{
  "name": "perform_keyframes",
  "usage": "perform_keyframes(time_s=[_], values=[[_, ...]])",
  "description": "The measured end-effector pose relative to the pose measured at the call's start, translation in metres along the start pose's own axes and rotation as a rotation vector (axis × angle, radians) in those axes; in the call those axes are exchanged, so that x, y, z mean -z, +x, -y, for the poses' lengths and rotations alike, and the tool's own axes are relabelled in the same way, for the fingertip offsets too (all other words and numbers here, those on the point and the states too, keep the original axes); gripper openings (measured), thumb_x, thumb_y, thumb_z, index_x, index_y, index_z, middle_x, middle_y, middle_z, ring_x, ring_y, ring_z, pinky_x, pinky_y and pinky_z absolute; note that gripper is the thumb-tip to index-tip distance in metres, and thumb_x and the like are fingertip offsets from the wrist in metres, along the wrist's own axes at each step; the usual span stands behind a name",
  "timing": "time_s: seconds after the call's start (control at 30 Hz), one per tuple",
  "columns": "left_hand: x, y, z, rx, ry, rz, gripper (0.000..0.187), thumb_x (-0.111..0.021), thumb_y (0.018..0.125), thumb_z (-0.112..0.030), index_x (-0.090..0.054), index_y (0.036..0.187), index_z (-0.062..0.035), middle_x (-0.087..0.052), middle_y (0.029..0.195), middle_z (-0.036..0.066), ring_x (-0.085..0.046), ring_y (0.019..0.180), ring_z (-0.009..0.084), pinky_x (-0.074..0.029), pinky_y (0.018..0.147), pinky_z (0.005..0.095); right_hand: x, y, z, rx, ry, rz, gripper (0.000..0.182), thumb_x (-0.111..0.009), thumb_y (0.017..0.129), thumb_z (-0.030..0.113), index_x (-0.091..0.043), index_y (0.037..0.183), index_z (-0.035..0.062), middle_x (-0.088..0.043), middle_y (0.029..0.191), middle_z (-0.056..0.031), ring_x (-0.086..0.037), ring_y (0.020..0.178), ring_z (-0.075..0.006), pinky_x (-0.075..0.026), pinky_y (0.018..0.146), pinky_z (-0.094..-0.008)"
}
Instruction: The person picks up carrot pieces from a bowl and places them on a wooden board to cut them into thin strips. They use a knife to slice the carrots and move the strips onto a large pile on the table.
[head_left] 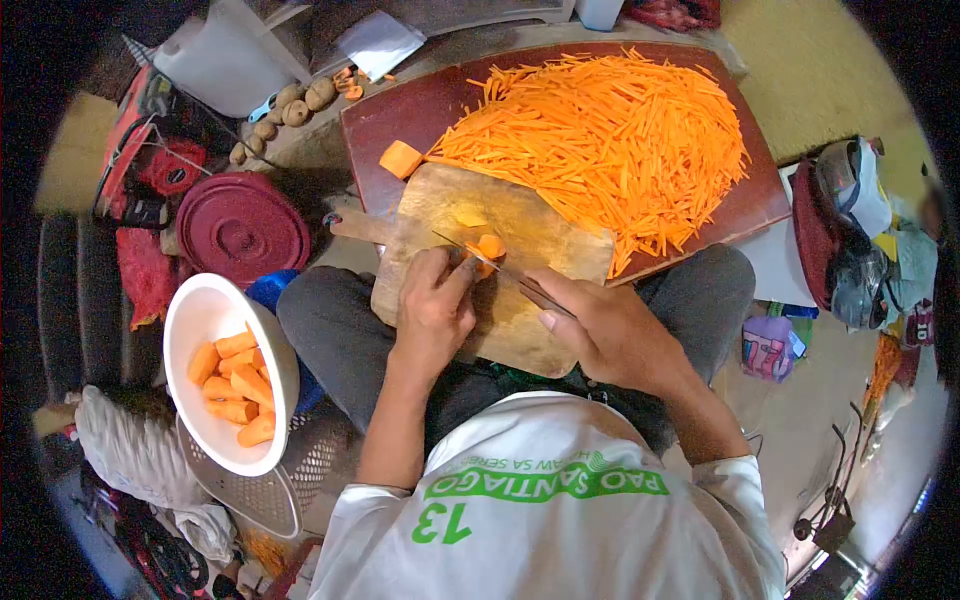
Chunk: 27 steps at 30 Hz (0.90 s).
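A wooden cutting board [530, 330] with a handle lies across my lap, its far side against a red-brown table top. My right hand [610, 325] grips a knife [515, 277] by its handle, the blade pointing left across the board. Under the blade is a small piece of carrot [490, 248]. My left hand [437, 300] has its fingers bent and pressed together against the carrot at the blade's left side. A thin yellowish slice [468, 219] lies just beyond. A carrot chunk [401, 159] sits past the board's far left corner.
A big heap of carrot strips [620, 140] covers much of the red-brown table top [390, 115]. On the left, a white basin [180, 300] holds several peeled carrots [240, 380]. Behind it are a dark red lid [243, 232] and several potatoes [295, 112]. A purple pouch [768, 348] lies at right.
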<state>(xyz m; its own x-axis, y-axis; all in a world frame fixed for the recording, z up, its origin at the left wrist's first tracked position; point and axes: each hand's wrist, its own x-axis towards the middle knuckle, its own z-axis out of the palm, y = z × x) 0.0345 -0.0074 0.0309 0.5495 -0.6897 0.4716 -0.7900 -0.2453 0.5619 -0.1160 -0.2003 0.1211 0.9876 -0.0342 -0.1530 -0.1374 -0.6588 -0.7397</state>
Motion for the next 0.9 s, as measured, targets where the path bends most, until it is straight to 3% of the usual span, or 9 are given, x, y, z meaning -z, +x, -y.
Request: perform_keyframes(time_s=[0.23, 0.43, 0.67, 0.77, 0.9], values=[[0.009, 0.001, -0.004, 0.013, 0.053, 0.091, 0.053, -0.073, 0.063, 0.006, -0.074, 0.115, -0.0014, -0.06, 0.103, 0.017, -0.062, 0.095, 0.0387, -0.054, 0.084, 0.0485, 0.0, -0.005, -0.003, 0.016, -0.023, 0.018, 0.049, -0.058, 0.105, 0.016, -0.047, 0.151, 0.0018, -0.07, 0.121, -0.0283, -0.07, 0.112, -0.0459, -0.056, 0.094, -0.0525], [0.009, 0.003, -0.008, -0.003, 0.024, 0.108, 0.052, -0.073, 0.063, 0.007, -0.072, 0.114, 0.0014, -0.063, 0.108, 0.018, -0.063, 0.096, 0.0398, -0.055, 0.084, 0.0481, -0.002, 0.018, 0.005, -0.071, 0.019, 0.098, 0.048, -0.059, 0.104, 0.016, -0.049, 0.149, 0.0013, -0.071, 0.116, -0.0287, -0.071, 0.109, -0.0455, -0.057, 0.091, -0.0537], [0.006, 0.003, -0.005, -0.04, 0.001, 0.005, 0.043, -0.07, 0.066, 0.011, -0.071, 0.108, 0.0024, -0.062, 0.104, 0.019, -0.063, 0.09, 0.0396, -0.056, 0.08, 0.047, -0.032, 0.036, -0.032, 0.072, -0.006, -0.079, 0.05, -0.065, 0.101, 0.011, -0.051, 0.147, -0.0043, -0.073, 0.11, -0.0297, -0.073, 0.104, -0.0462, -0.059, 0.088, -0.0498], [0.003, 0.002, 0.0, -0.033, -0.019, -0.014, 0.041, -0.07, 0.067, 0.012, -0.071, 0.107, 0.0021, -0.06, 0.1, 0.019, -0.063, 0.089, 0.0396, -0.055, 0.078, 0.047, -0.03, 0.032, -0.039, 0.101, 0.029, -0.084, 0.05, -0.063, 0.103, 0.014, -0.051, 0.149, -0.0024, -0.072, 0.115, -0.0303, -0.072, 0.107, -0.0465, -0.058, 0.088, -0.0503], [0.004, -0.004, 0.002, 0.009, -0.017, 0.019, 0.04, -0.071, 0.066, 0.011, -0.071, 0.105, 0.0021, -0.057, 0.094, 0.018, -0.062, 0.086, 0.0397, -0.054, 0.074, 0.0472, -0.008, 0.02, -0.006, -0.041, 0.053, 0.01, 0.049, -0.059, 0.104, 0.017, -0.051, 0.149, 0.0005, -0.071, 0.116, -0.0298, -0.071, 0.107, -0.0477, -0.057, 0.089, -0.0519]])
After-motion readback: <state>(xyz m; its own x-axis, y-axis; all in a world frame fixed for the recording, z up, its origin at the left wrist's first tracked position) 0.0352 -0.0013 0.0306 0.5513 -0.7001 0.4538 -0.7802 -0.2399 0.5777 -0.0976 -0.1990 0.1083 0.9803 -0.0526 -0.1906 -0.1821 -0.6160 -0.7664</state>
